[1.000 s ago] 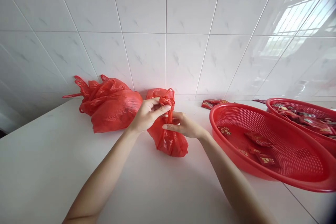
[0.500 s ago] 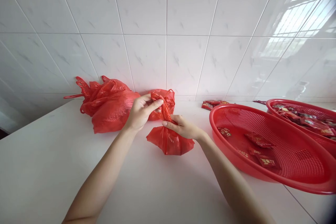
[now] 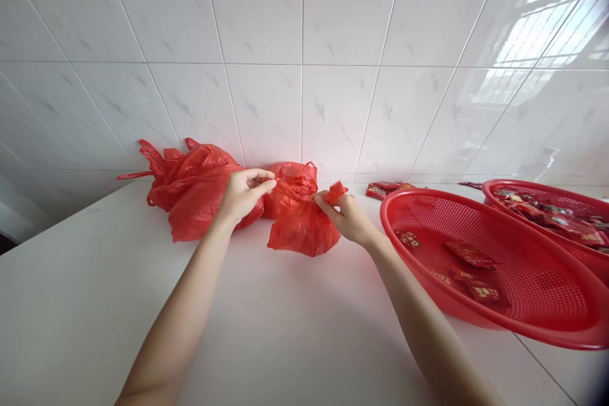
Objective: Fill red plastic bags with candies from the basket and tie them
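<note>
A small filled red plastic bag [image 3: 304, 231] lies on the white counter near the tiled wall. My left hand [image 3: 242, 193] pinches one of its handle strips on the left. My right hand [image 3: 347, 216] pinches the other strip on the right. The two strips are drawn apart above the bag's neck. Both hands are closed on the plastic. Directly behind this bag sits another small red bag [image 3: 292, 177].
A larger red bag [image 3: 195, 187] rests against the wall at the left. To the right stand two red mesh baskets [image 3: 504, 323] [image 3: 547, 193] holding red packets [image 3: 469, 254]. A few loose packets [image 3: 383, 189] lie by the wall. The white counter [image 3: 95, 304] stretches to the front left.
My hands have moved apart sideways, pulling the bag's two handle strips out left and right. The bag has shifted slightly toward the wall and sits lower.
</note>
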